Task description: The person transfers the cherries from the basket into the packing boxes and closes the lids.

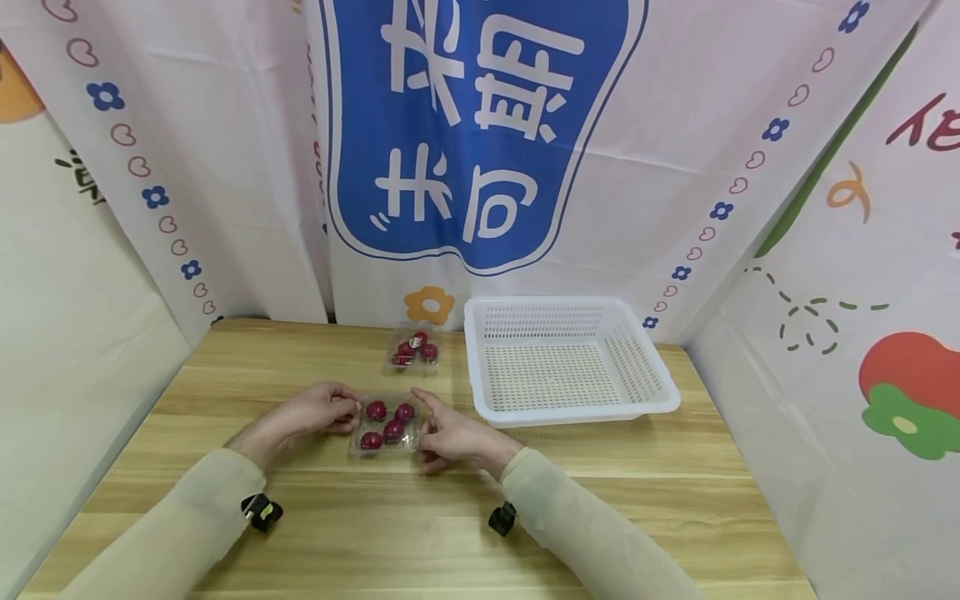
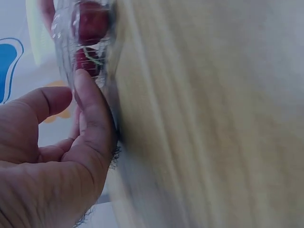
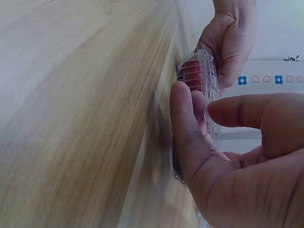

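Observation:
A clear plastic box point(image 1: 384, 426) of several dark red round fruits lies flat at the table's left centre. My left hand point(image 1: 330, 408) pinches its left edge between thumb and fingers; in the left wrist view, that hand point(image 2: 61, 137) has its fingertips at the clear rim below the red fruits point(image 2: 90, 23). On the opposite edge, my right hand point(image 1: 453, 435) grips the box with thumb and fingers. The right wrist view has the right hand point(image 3: 237, 152) at the rim, a red fruit point(image 3: 192, 75) showing through the ribbed plastic.
Behind the held box stands a second clear box point(image 1: 414, 350) with similar red fruits. A white perforated basket point(image 1: 573, 417) sits to the right, with nothing in it. The wooden table point(image 1: 360, 533) meets hanging printed cloth point(image 1: 247, 167) at the back and sides.

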Available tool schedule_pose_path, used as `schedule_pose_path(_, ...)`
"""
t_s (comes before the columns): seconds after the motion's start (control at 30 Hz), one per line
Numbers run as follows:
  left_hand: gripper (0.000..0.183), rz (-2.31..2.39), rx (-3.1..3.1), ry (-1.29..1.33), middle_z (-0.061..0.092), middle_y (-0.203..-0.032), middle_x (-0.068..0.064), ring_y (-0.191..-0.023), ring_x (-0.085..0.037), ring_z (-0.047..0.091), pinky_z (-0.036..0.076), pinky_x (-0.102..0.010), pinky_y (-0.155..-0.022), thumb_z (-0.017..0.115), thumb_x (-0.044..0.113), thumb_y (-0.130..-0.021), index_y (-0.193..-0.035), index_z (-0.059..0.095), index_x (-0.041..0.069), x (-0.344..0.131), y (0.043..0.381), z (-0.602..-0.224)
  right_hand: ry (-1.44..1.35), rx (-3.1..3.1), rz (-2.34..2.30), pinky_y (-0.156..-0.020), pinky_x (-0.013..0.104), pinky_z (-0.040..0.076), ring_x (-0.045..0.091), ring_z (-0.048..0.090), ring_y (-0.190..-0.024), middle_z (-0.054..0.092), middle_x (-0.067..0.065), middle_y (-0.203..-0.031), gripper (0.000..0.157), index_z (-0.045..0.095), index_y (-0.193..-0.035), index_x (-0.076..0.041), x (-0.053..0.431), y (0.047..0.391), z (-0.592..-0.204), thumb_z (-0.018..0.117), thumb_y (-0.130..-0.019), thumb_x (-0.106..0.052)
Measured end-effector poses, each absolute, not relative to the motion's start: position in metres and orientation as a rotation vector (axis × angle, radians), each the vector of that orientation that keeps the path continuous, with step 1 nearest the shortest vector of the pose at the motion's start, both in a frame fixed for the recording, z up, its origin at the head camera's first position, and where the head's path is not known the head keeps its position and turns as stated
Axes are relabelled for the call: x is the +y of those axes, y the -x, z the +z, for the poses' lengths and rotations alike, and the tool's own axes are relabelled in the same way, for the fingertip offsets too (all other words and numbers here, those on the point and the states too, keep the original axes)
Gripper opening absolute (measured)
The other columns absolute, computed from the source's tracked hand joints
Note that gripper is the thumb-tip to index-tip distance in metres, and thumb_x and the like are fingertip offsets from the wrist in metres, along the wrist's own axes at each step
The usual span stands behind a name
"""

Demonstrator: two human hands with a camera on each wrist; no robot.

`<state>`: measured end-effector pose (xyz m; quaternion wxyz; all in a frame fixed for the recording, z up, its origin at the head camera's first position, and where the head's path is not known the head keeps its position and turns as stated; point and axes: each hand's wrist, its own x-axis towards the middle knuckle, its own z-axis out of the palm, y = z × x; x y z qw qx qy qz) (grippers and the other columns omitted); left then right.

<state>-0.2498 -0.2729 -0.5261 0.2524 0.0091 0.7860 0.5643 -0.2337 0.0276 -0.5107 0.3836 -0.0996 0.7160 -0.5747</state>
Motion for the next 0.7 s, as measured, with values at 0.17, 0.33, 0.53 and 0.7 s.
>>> schedule_pose_path(0.17,0.051,1.524,2.215,-0.135,0.074,-0.123,-0.021,-0.103,-0.013,0.076,0.074,-0.026,-0.094,0.054,0.001,-0.118,-0.159,0.042,-0.027,-0.273,0.242,-0.525,0.247,1.817,-1.481,-0.072,0.03,0.074,0.02,0.068,-0.08,0.06,0.006,-0.102,0.102,0.015,-0.19,-0.031,0.028,0.233,-0.511,0.06,-0.11,0.013)
schedule_pose_path(0.33,0.066,1.427,2.235,-0.254,0.07,-0.112,-0.017,-0.101,-0.019,0.077,0.075,-0.032,-0.093,0.056,-0.001,-0.113,-0.169,0.031,-0.026,-0.274,0.231,-0.519,0.237,1.814,-1.489,-0.073,0.03,0.075,0.021,0.069,-0.081,0.06,0.006,-0.103,0.102,0.016,-0.19,-0.03,0.029,0.234,-0.514,0.06,-0.109,0.015)
schedule_pose_path(0.53,0.08,1.394,2.165,-0.293,0.075,-0.106,-0.02,-0.097,-0.022,0.078,0.075,-0.032,-0.089,0.055,-0.004,-0.112,-0.177,0.013,-0.021,-0.274,0.224,-0.514,0.227,1.808,-1.501,-0.078,0.034,0.076,0.022,0.07,-0.082,0.06,0.007,-0.105,0.103,0.018,-0.19,-0.03,0.03,0.234,-0.514,0.059,-0.108,0.016)
schedule_pose_path(0.7,0.081,1.403,2.208,-0.317,0.078,-0.11,-0.022,-0.097,-0.024,0.078,0.074,-0.031,-0.088,0.059,-0.004,-0.114,-0.177,0.01,-0.019,-0.274,0.22,-0.515,0.226,1.803,-1.502,-0.079,0.034,0.076,0.022,0.071,-0.083,0.06,0.007,-0.106,0.104,0.018,-0.19,-0.031,0.03,0.235,-0.515,0.06,-0.108,0.016)
